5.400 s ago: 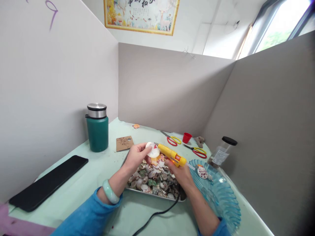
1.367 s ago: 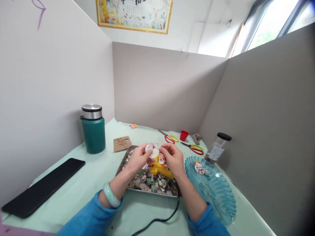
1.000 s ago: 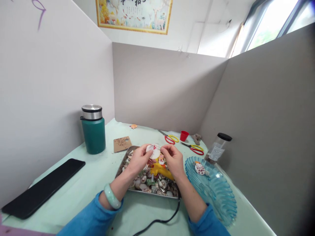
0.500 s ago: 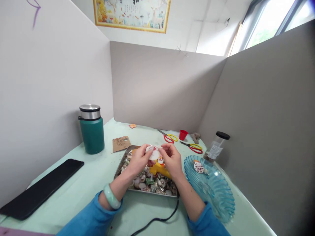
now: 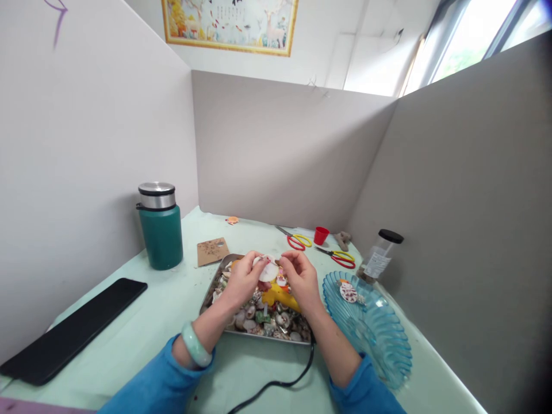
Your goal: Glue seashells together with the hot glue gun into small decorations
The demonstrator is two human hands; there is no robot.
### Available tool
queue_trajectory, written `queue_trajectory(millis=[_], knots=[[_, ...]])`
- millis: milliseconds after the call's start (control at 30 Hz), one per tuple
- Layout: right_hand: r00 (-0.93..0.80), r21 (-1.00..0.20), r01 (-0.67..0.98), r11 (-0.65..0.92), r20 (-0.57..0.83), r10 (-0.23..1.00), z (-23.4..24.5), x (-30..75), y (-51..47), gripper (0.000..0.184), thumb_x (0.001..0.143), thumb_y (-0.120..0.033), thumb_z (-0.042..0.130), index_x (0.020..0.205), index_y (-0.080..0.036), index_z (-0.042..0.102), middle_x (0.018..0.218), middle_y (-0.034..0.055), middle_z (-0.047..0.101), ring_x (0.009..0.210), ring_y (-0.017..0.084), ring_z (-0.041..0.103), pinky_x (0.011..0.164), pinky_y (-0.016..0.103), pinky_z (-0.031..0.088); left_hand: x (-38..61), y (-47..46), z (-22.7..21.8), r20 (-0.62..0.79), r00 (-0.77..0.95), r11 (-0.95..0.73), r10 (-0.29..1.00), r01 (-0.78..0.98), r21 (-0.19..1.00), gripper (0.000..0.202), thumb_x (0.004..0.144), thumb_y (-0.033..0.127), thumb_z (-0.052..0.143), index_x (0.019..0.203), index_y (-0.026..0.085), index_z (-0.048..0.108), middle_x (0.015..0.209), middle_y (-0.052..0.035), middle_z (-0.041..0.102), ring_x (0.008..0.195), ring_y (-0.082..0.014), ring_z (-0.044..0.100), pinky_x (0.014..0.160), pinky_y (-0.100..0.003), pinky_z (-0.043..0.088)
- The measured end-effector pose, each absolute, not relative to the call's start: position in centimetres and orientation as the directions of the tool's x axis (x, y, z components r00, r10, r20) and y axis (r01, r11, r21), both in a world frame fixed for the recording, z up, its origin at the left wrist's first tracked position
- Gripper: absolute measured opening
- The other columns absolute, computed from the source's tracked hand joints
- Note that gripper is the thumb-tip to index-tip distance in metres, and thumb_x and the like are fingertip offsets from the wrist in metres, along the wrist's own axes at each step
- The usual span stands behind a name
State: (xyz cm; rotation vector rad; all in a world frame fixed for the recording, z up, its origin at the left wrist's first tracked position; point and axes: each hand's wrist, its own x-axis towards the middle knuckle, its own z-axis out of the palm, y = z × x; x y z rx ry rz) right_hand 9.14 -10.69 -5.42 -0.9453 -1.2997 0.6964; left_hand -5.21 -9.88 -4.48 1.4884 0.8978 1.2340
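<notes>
Over the tray, my left hand pinches a white, rounded, flat shell-like piece with red marks on it. My right hand is close by on the right, thumb and fingertips pressed together at the piece's edge. A small brownish bit shows at those fingertips, too small to name. Below both hands lies a yellow tool that looks like a glue gun, partly covered by my right hand. It rests on the shells and small stones that fill the metal tray.
A blue glass plate holds a speckled shell piece. Behind the tray are two scissors, a red cup and a brown card. Left stands a green flask; right, a jar. A black cord crosses the front.
The white piece has tilted slightly between my hands, and a brownish bit now shows at my right fingertips. My arms have hardly moved.
</notes>
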Motion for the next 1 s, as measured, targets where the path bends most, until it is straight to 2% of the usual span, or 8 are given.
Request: queue_trajectory(millis=[167,467,700,1000], knots=[[0.104,-0.884,0.186,0.429,0.452,0.886,-5.51,9.48,-10.86,0.022,0.077,-0.04,0.06,0.077,-0.018,0.056,0.064,-0.0036,0.053,0.055,0.01,0.046,0.053,0.021,0.038,-5.24,-9.89,-4.47,0.264,0.203,-0.257,0.943,-0.064,0.964,0.032,0.079,0.047,0.052,0.09,0.017,0.056,0.064,-0.0016,0.062,0.049,-0.0156,0.061,0.046,-0.025,0.05],[0.073,-0.838,0.285,0.466,0.504,0.861,-5.65,9.71,-11.1,0.021,0.079,-0.038,0.059,0.075,-0.018,0.056,0.064,-0.0029,0.053,0.057,0.011,0.047,0.055,0.022,0.038,-5.32,-10.04,-4.21,0.28,0.22,-0.283,0.935,-0.017,0.959,0.035,0.081,0.048,0.05,0.092,0.015,0.055,0.066,-0.0014,0.061,0.048,-0.0144,0.06,0.044,-0.023,0.047],[0.103,-0.879,0.233,0.415,0.447,0.889,-5.59,9.78,-10.92,0.023,0.077,-0.038,0.058,0.068,-0.017,0.054,0.056,-0.004,0.049,0.052,0.01,0.044,0.051,0.021,0.035,-5.32,-10.15,-4.38,0.306,0.253,-0.32,0.918,0.013,0.947,0.031,0.082,0.046,0.049,0.089,0.017,0.054,0.068,0.0003,0.059,0.049,-0.0138,0.06,0.045,-0.022,0.047],[0.11,-0.877,0.276,0.393,0.435,0.894,-5.55,9.78,-11.09,0.025,0.076,-0.037,0.058,0.062,-0.018,0.05,0.052,-0.0043,0.049,0.05,0.01,0.044,0.051,0.022,0.035,-5.34,-10.8,-3.71,0.301,0.255,-0.32,0.919,0.036,0.947,0.028,0.081,0.046,0.049,0.081,0.018,0.051,0.067,0.0021,0.055,0.053,-0.0132,0.058,0.049,-0.024,0.05]])
